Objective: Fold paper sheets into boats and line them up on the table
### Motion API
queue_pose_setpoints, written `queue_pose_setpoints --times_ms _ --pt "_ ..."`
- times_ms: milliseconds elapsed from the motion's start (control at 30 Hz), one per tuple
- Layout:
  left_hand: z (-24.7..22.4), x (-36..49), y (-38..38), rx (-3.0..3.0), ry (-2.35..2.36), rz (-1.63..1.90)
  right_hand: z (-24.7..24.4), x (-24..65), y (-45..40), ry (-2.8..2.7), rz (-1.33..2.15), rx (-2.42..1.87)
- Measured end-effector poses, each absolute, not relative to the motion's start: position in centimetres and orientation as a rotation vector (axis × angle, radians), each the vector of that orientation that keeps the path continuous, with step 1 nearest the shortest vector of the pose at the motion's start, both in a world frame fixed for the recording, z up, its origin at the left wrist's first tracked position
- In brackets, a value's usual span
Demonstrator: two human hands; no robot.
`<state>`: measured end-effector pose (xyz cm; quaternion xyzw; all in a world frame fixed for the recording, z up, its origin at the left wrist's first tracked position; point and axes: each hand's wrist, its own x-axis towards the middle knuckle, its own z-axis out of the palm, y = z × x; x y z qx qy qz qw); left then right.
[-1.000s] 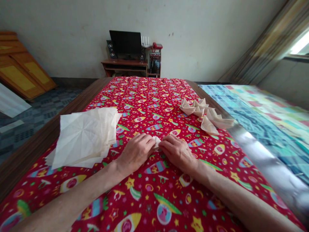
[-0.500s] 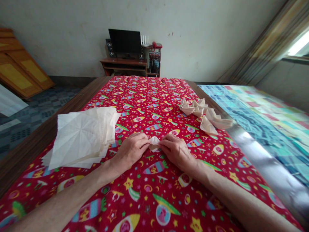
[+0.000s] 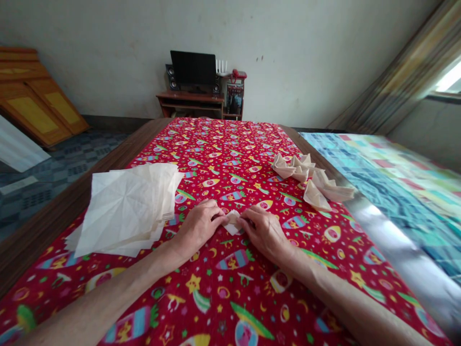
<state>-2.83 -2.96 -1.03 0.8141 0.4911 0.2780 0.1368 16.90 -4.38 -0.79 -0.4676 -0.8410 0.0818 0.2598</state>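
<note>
Over the red cloth (image 3: 230, 163) — left hand (image 3: 202, 222) and right hand (image 3: 263, 229) both pinch the small folded paper (image 3: 234, 223).

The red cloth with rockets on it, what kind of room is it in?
Probably a room at home: beside the red cloth there's what looks like a bed, plus a wooden cupboard.

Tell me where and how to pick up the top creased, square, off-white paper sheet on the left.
Probably best pinched at its near-left corner, coming in from the near-left side: the sheet lies flat, but that corner juts past the paper beneath, giving a free grip.
</note>
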Motion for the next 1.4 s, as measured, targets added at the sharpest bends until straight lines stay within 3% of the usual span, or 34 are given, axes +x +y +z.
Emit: queue_pose_setpoints --times_ms 267,1400 --pt "-1.0 -2.9 -3.0 2.537 1.549 0.656 -0.7 16.5 -4.2 -2.418 -0.020 -1.412" --pt "0.2 -2.7 -2.6 2.319 1.635 0.593 1.4 16.6 -3.5 -2.440 0.180 -1.626"
